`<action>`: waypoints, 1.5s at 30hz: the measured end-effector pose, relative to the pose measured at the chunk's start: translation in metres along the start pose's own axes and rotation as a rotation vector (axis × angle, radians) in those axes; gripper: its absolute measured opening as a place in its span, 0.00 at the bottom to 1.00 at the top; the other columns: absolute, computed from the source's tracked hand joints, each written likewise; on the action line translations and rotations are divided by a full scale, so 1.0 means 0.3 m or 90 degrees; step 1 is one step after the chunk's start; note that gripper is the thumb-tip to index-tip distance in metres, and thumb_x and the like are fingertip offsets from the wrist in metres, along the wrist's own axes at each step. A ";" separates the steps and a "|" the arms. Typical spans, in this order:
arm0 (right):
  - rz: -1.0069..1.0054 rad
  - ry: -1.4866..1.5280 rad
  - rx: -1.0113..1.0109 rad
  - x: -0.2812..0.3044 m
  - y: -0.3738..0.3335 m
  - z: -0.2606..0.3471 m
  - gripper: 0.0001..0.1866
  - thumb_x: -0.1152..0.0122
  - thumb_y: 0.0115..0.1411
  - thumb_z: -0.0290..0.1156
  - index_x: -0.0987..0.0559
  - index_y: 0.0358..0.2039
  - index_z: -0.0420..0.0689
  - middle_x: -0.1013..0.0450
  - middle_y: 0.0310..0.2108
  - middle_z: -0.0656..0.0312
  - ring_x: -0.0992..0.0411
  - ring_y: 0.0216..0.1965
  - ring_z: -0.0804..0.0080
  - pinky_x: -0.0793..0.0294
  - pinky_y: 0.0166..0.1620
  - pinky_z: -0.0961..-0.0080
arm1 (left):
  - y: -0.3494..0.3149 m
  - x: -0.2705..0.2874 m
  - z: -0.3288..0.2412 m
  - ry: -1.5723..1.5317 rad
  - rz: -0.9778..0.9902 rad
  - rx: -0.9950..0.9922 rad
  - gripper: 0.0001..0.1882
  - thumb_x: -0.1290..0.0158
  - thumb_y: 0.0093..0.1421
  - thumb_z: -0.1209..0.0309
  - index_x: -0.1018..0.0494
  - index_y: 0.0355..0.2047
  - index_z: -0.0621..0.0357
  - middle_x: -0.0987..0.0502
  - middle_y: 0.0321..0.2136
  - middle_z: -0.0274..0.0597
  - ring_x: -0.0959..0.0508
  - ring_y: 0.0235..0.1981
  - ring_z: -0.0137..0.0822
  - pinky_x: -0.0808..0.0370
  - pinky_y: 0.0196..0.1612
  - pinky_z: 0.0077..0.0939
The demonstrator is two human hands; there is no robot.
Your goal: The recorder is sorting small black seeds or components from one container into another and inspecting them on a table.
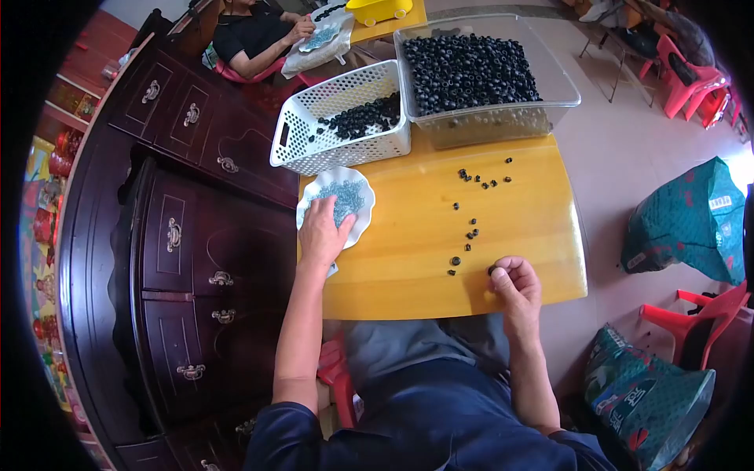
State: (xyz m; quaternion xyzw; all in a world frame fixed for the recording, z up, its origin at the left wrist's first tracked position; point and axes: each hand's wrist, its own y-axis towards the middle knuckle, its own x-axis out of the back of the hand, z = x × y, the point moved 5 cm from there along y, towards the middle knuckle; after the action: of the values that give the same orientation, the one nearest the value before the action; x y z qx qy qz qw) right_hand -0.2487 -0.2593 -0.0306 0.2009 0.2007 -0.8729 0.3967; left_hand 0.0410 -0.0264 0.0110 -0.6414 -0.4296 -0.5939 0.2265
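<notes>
My left hand (323,232) reaches over a white scalloped plate (362,224) at the table's left edge, its thumb held apart from the fingers. The fingertips touch a heap of small clear bluish pieces (345,196) in the plate. Near the front right of the table, my right hand (518,286) pinches a small black ring-like part (493,270) between thumb and forefinger. Left of that hand, several loose black parts (455,261) lie scattered in a rough line running away from me. Whether my left fingertips have a piece between them is hidden.
A white perforated basket (294,149) with black parts and a clear bin (550,90) heaped with them stand at the table's far side. Dark wooden drawers (177,235) border the left. Green sacks (683,224) and red chairs (691,74) are on the right. Another person (247,39) sits beyond.
</notes>
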 end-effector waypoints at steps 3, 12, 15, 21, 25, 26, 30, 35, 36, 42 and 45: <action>-0.011 0.002 -0.008 -0.002 0.002 0.004 0.07 0.37 0.64 0.28 0.24 0.40 0.42 0.26 0.34 0.67 0.30 0.32 0.81 0.29 0.40 0.83 | 0.014 -0.006 -0.018 0.041 -0.011 -0.007 0.25 0.38 0.57 0.58 0.29 0.51 0.57 0.26 0.44 0.52 0.25 0.49 0.55 0.24 0.47 0.47; -0.008 0.012 -0.015 -0.004 0.000 -0.006 0.07 0.36 0.63 0.28 0.24 0.40 0.42 0.26 0.34 0.67 0.30 0.32 0.81 0.30 0.39 0.83 | 0.035 -0.061 0.034 0.046 -0.005 -0.056 0.12 0.43 0.62 0.62 0.30 0.37 0.57 0.24 0.36 0.49 0.21 0.38 0.54 0.25 0.38 0.50; -0.010 0.020 -0.019 -0.001 -0.009 -0.007 0.07 0.37 0.64 0.27 0.24 0.40 0.42 0.26 0.34 0.67 0.30 0.32 0.81 0.29 0.39 0.84 | 0.041 -0.072 0.042 0.048 0.001 -0.062 0.12 0.44 0.63 0.62 0.30 0.35 0.57 0.22 0.33 0.49 0.21 0.35 0.53 0.25 0.36 0.50; -0.006 0.023 -0.020 -0.001 -0.002 -0.010 0.06 0.38 0.64 0.27 0.24 0.40 0.43 0.25 0.34 0.68 0.28 0.33 0.82 0.27 0.41 0.84 | 0.052 -0.038 0.026 0.022 -0.076 -0.113 0.10 0.46 0.64 0.63 0.30 0.34 0.57 0.21 0.29 0.47 0.20 0.31 0.53 0.26 0.33 0.48; -0.009 0.030 -0.025 0.010 0.002 -0.020 0.06 0.38 0.64 0.27 0.24 0.41 0.42 0.25 0.34 0.68 0.28 0.34 0.82 0.27 0.42 0.84 | 0.064 -0.010 0.010 -0.006 -0.083 -0.081 0.09 0.47 0.65 0.64 0.30 0.33 0.56 0.21 0.27 0.49 0.21 0.29 0.54 0.26 0.31 0.48; -0.006 0.031 -0.023 0.010 0.003 -0.017 0.06 0.38 0.64 0.27 0.24 0.41 0.42 0.25 0.35 0.68 0.28 0.34 0.82 0.27 0.42 0.84 | 0.066 -0.009 0.000 -0.014 -0.095 -0.086 0.10 0.46 0.65 0.64 0.29 0.31 0.57 0.22 0.25 0.50 0.22 0.28 0.55 0.27 0.30 0.47; -0.009 0.027 -0.044 0.013 0.001 -0.015 0.06 0.38 0.64 0.26 0.24 0.40 0.42 0.25 0.35 0.68 0.28 0.34 0.83 0.27 0.42 0.84 | 0.065 -0.003 -0.024 -0.073 -0.105 -0.106 0.10 0.46 0.64 0.66 0.27 0.30 0.59 0.22 0.23 0.50 0.22 0.25 0.54 0.27 0.28 0.45; -0.016 0.020 -0.038 0.007 0.002 -0.008 0.05 0.38 0.64 0.27 0.23 0.39 0.42 0.26 0.32 0.70 0.30 0.33 0.84 0.30 0.40 0.84 | 0.086 0.029 -0.145 -0.156 -0.136 -0.142 0.07 0.46 0.64 0.69 0.26 0.33 0.60 0.22 0.24 0.51 0.21 0.25 0.52 0.27 0.28 0.41; -0.015 0.026 -0.036 0.004 0.002 -0.007 0.05 0.37 0.64 0.28 0.23 0.37 0.43 0.27 0.30 0.71 0.31 0.32 0.85 0.32 0.38 0.84 | 0.090 0.033 -0.197 -0.182 -0.113 -0.150 0.07 0.46 0.64 0.69 0.26 0.33 0.60 0.22 0.23 0.51 0.20 0.25 0.52 0.26 0.28 0.41; -0.010 0.013 -0.033 0.016 0.000 -0.019 0.07 0.37 0.64 0.27 0.24 0.40 0.41 0.26 0.33 0.68 0.28 0.34 0.83 0.27 0.42 0.84 | 0.093 -0.026 -0.533 -0.264 -0.040 -0.173 0.05 0.45 0.64 0.70 0.25 0.32 0.59 0.23 0.22 0.50 0.21 0.23 0.50 0.28 0.26 0.38; -0.014 0.016 -0.036 0.019 0.000 -0.023 0.06 0.37 0.64 0.26 0.24 0.40 0.41 0.26 0.34 0.68 0.28 0.34 0.83 0.27 0.42 0.84 | 0.094 -0.099 -0.652 -0.270 -0.018 -0.205 0.08 0.46 0.65 0.65 0.27 0.30 0.56 0.21 0.24 0.49 0.20 0.27 0.53 0.26 0.28 0.46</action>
State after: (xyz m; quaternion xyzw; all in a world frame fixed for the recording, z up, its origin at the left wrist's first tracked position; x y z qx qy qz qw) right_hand -0.2509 -0.2593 -0.0393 0.1986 0.2327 -0.8685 0.3900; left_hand -0.0444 -0.2063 0.0264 -0.7733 -0.3763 -0.5100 0.0181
